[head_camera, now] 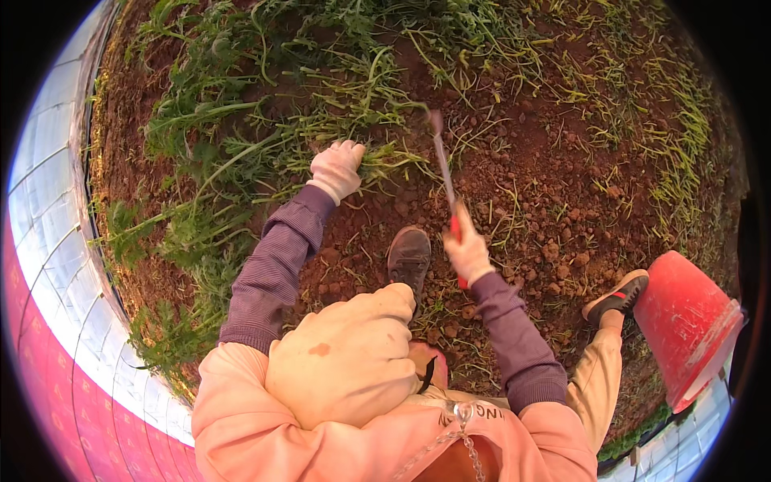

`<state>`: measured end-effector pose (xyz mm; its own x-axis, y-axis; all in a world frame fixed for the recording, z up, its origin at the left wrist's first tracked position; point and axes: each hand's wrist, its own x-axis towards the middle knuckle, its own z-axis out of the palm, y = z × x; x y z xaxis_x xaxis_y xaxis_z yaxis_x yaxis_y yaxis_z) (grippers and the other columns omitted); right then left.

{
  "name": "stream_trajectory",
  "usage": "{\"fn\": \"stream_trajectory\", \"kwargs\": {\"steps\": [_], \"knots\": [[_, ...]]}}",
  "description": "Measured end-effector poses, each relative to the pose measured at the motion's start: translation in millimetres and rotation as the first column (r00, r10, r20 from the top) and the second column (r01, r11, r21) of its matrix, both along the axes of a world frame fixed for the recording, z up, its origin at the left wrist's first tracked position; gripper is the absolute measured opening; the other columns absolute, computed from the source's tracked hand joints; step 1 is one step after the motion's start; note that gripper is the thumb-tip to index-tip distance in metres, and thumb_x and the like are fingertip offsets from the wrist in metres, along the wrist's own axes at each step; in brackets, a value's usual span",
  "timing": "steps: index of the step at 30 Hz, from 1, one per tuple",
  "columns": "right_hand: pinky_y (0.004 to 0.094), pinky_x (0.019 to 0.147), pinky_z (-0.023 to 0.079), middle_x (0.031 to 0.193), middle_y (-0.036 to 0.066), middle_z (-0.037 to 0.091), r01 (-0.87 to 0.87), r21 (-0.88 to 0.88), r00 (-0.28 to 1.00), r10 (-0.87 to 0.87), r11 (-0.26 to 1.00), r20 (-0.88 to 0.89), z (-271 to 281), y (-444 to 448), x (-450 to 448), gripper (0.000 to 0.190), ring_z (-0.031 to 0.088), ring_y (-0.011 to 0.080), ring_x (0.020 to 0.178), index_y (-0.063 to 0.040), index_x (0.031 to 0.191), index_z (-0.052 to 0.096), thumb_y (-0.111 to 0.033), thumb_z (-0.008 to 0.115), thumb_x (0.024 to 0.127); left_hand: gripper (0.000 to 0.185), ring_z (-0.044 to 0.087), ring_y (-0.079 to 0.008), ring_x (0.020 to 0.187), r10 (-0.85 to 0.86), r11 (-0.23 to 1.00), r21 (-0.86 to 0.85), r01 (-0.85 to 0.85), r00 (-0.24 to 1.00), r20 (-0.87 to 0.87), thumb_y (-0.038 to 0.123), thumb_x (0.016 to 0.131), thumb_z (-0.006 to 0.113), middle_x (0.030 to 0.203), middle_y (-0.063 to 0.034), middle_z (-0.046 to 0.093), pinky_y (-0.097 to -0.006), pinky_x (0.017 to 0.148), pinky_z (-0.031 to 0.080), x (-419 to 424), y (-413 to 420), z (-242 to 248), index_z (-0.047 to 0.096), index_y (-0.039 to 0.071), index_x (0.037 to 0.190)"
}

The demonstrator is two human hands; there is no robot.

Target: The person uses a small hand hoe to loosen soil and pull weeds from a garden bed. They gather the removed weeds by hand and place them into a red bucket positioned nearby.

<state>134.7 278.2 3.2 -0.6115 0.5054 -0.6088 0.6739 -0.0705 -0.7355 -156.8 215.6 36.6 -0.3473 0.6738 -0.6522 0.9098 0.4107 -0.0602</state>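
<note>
My left hand (337, 167), in a pale glove, is closed around a bunch of leafy green stems (391, 161). Their pale ends stick out to the right of my fingers, low over the reddish soil. In my right hand (468, 256), also gloved, is a red-handled hand tool (444, 165). Its metal part points forward and is blurred, so whether it is a sickle or a small hoe is unclear. The tool's far end lies just right of the stems and ahead of both hands. More feathery-leaved plants (205, 120) spread to the left and ahead.
A red bucket (680, 325) lies tilted at the right, against my right shoe (620, 298). My other shoe (409, 256) stands between my hands on crumbly soil (542, 223). Yellowish stubble (680, 138) covers the far right; translucent sheeting (45, 150) borders the left.
</note>
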Motion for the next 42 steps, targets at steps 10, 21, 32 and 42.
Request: {"fn": "stream_trajectory", "kwargs": {"steps": [10,21,32,42], "knots": [[0.0269,0.050,0.046,0.074,0.005,0.055,0.455,-0.173,0.874,-0.475,0.874,-0.104,32,-8,11,0.071,0.051,0.0121,0.056,-0.018,0.148,0.021,-0.014,0.056,0.087,0.067,0.048,-0.0313,0.119,0.012,0.991,-0.130,0.007,0.990,0.142,0.022,0.076,0.069,0.139,-0.0118,0.038,-0.0370,0.087,0.051,30,11,-21,0.040,0.015,0.135],[0.0363,0.074,0.047,0.086,0.018,0.062,0.176,-0.304,0.980,-0.139,0.936,0.142,35,-55,36,0.071,0.059,0.0298,0.075,-0.024,0.147,0.026,-0.027,0.058,0.084,0.039,0.059,-0.0261,0.102,0.427,0.802,0.297,-0.518,0.845,0.322,0.012,0.073,0.074,0.123,-0.0120,0.056,-0.0349,0.083,0.050,-13,-9,-6,0.058,0.004,0.108],[0.0237,0.041,0.044,0.072,0.000,0.051,0.566,-0.228,0.740,-0.611,0.792,-0.281,20,59,-35,0.069,0.047,0.0069,0.050,-0.021,0.148,0.019,-0.010,0.053,0.089,0.038,0.061,-0.0178,0.084,0.352,0.765,0.181,-0.618,0.636,0.687,0.006,0.072,0.070,0.095,-0.0057,0.066,-0.0306,0.079,0.048,32,27,-57,0.058,0.005,0.108],[0.0264,0.061,0.046,0.077,0.001,0.053,0.343,-0.461,0.921,-0.389,0.819,-0.005,20,-30,-24,0.074,0.049,0.0099,0.065,-0.023,0.149,0.019,-0.017,0.057,0.086,0.078,0.031,-0.0338,0.135,-0.225,0.970,-0.139,0.198,0.950,-0.215,-0.004,0.081,0.049,0.153,-0.0090,0.017,-0.0378,0.086,0.054,-31,98,-7,0.021,0.027,0.147]]}}
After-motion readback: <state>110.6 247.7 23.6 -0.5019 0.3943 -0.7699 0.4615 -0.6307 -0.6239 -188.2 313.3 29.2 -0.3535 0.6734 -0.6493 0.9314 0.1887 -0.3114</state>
